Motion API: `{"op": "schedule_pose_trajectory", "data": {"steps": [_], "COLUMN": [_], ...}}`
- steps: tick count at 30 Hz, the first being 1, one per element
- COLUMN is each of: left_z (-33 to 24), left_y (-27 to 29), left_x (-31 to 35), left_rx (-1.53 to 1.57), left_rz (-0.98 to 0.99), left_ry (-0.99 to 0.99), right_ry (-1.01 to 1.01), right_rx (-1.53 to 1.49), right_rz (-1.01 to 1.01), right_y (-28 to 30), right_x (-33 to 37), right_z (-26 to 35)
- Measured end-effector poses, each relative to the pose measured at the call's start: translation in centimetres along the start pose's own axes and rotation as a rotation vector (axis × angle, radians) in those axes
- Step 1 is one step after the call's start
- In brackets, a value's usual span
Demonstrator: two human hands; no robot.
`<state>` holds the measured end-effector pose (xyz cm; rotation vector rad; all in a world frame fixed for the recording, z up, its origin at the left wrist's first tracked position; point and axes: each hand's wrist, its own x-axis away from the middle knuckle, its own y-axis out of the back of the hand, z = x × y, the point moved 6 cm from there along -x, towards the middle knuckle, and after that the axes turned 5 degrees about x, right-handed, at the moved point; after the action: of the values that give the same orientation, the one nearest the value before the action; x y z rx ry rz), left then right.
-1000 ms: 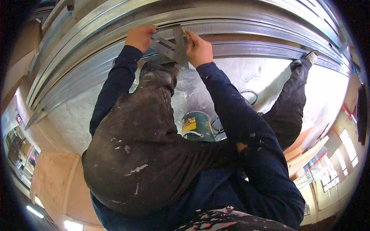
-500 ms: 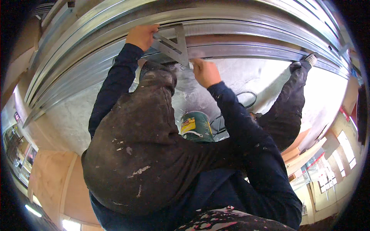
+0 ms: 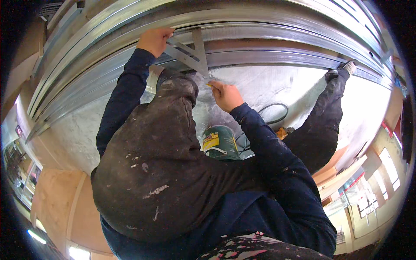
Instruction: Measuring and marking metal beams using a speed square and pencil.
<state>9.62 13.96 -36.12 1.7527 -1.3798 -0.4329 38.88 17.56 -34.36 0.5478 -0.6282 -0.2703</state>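
Observation:
A triangular metal set square (image 3: 200, 50) lies against the long silvery metal profiles (image 3: 268, 32). At its left corner, the closed fingers of my left hand (image 3: 155, 41) grip it by the edge. Just below the square's lower tip is my right hand (image 3: 226, 95), in a pinch. Out of its fingertips shows the end of a small yellow pencil-like stick (image 3: 210, 85), apart from the square and the profiles. The rest of that stick is hidden in the fingers.
Below my right hand stands a green bucket (image 3: 220, 143) with a yellow label and a white handle. A black cable (image 3: 277, 113) loops over the pale floor beside it. My bent knees flank the bucket. Wooden panels (image 3: 58, 203) stand at the lower left.
My right hand has drawn back a little from the square's tip, toward me, and the yellow stick now shows. The left hand and the square have shifted slightly left.

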Motion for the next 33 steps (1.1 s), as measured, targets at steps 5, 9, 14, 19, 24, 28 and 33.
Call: {"op": "schedule_pose_trajectory", "data": {"steps": [5,9,14,19,24,28,33], "left_z": [-0.6,-0.1,-0.5,0.0,0.3,0.6,-0.5], "left_y": [0.5,0.4,0.2,-0.1,-0.4,-0.6,-0.6], "left_x": [0.1,0.0,-0.2,-0.2,-0.4,0.0,-0.6], "left_rx": [-0.04,-0.053,-0.06,-0.091,-0.092,-0.09,-0.113], "left_rz": [0.016,0.004,0.009,0.019,0.034,-0.006,0.006], "left_ry": [0.055,0.047,0.032,-0.005,-0.013,-0.029,-0.008], "right_ry": [0.0,-0.016,0.015,0.019,0.139,0.105,0.075], "right_rx": [0.017,-0.035,-0.038,-0.063,0.029,-0.073,0.049], "right_rz": [0.045,-0.011,-0.182,-0.274,-0.466,-0.512,-0.559], "right_y": [-0.3,0.4,2.0,4.6,6.6,6.4,6.0], "right_x": [0.1,-0.2,-1.0,-3.2,-5.3,-7.1,-9.3], "right_z": [0.1,0.5,-0.1,1.3,3.3,4.0,3.7]}}
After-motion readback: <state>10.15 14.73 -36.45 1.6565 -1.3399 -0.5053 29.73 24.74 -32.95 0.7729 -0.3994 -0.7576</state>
